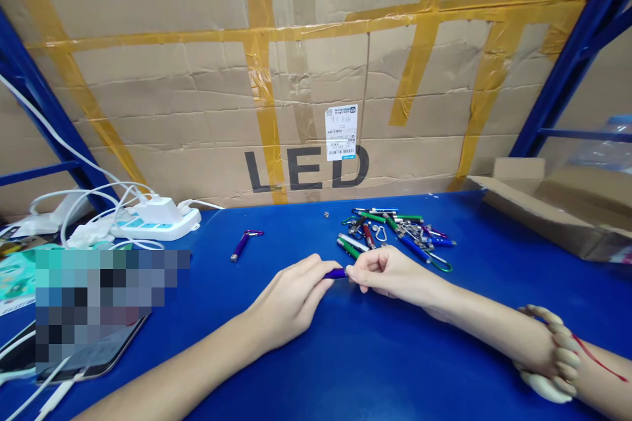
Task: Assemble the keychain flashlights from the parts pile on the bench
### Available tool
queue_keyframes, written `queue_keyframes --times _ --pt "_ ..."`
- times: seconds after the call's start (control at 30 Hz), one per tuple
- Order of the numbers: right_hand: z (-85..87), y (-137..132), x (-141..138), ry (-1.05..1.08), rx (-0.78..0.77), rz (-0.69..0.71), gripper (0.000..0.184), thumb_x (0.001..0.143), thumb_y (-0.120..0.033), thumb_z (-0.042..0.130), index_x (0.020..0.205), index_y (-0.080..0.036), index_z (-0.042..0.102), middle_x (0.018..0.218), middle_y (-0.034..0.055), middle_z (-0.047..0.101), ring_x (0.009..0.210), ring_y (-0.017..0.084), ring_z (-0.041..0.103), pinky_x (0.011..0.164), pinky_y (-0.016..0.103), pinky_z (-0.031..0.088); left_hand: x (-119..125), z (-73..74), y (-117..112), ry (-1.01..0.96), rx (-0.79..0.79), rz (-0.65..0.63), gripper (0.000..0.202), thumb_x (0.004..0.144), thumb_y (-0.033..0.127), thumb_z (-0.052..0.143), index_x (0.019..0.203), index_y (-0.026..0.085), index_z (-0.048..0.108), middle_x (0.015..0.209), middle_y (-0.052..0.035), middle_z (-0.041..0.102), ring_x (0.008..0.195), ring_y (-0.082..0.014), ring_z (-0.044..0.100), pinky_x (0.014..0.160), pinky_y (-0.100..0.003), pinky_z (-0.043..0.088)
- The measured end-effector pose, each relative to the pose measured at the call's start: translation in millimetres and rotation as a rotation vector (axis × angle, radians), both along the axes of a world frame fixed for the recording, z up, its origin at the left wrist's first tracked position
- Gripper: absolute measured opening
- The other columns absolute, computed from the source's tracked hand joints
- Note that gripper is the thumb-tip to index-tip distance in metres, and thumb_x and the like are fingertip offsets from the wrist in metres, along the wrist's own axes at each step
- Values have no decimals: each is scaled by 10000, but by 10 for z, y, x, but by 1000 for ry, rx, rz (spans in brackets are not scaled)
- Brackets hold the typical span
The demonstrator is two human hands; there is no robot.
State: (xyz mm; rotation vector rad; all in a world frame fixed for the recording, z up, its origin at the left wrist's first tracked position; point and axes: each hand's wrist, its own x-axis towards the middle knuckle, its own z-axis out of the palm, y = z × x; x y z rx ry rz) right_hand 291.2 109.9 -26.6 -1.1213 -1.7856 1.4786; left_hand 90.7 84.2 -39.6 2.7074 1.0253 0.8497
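Observation:
Between my hands is a small purple penlight (336,273), lying level just above the blue table. My left hand (293,296) is closed around its left part, fingers on top and thumb below. At the other end, my right hand (382,273) pinches the tip; its fingertips hide whatever is there. A similar purple penlight with a carabiner clip (240,247) lies alone to the left. Just behind my right hand is a pile of penlights (415,247) in blue, green, red and silver, mixed with carabiner clips. A tiny metal piece (326,215) sits behind my hands.
A white power strip (162,229) with tangled cables stands at the back left. A phone (93,355), partly blurred out, lies at front left. An open cardboard box (557,217) is at the right. Behind the table (345,368) rises a large taped carton (197,105) marked LED.

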Motion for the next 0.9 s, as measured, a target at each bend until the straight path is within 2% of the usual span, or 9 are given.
queue_keyframes --times 0.17,0.3,0.37,0.47,0.57,0.63,0.77,0.9 --pt "-32 -57 -54 17 34 52 353 600 -463 760 575 -145 607 520 -30 568 445 54 386 439 188 288 -10 -9 -39 -48 -85 -71 225 921 267 436 1106 218 553 892 -21 661 738 -136 610 657 -215 463" --pt "-83 -52 -92 19 108 14 380 610 -489 743 540 -151 583 483 -31 542 427 65 406 431 194 313 14 -30 -57 -89 -72 -17 202 917 247 429 1040 222 587 853 -8 679 669 -126 616 608 -207 435" --pt "-94 -42 -83 -6 235 -47 367 620 -479 744 567 -148 594 510 -23 550 447 73 425 432 194 320 36 -25 -60 -78 -76 41 197 916 244 416 1015 212 583 780 1 666 591 -117 586 560 -209 404" --pt "-88 -47 -49 -28 527 -115 333 632 -462 754 682 -152 645 608 -7 589 470 75 436 441 198 345 51 -9 -57 -52 -93 94 204 923 261 393 1026 203 559 694 18 627 523 -109 542 519 -213 361" --pt "-80 -69 -19 2 814 -81 290 721 -457 696 766 -171 691 691 23 622 515 89 475 475 211 397 46 -1 -54 -60 -124 89 207 933 266 371 1021 210 550 743 16 639 570 -112 567 538 -210 365" --pt "-81 -79 -7 2 938 -59 266 780 -443 645 793 -185 709 724 36 631 552 100 509 492 215 419 42 1 -56 -58 -136 73 202 935 261 368 1015 212 548 780 14 648 604 -115 582 555 -210 375" --pt "-89 -78 12 -34 1022 -14 228 820 -398 614 768 -201 717 756 35 636 598 107 559 556 221 456 48 7 -52 -46 -152 43 200 942 256 356 1005 210 540 781 16 632 648 -120 584 594 -209 404" --pt "-92 -74 23 -23 1041 0 201 817 -370 624 761 -196 709 750 31 634 614 113 571 571 221 465 48 -1 -21 -8 -126 4 224 951 249 327 1006 210 541 879 -2 636 785 -138 591 694 -225 434"
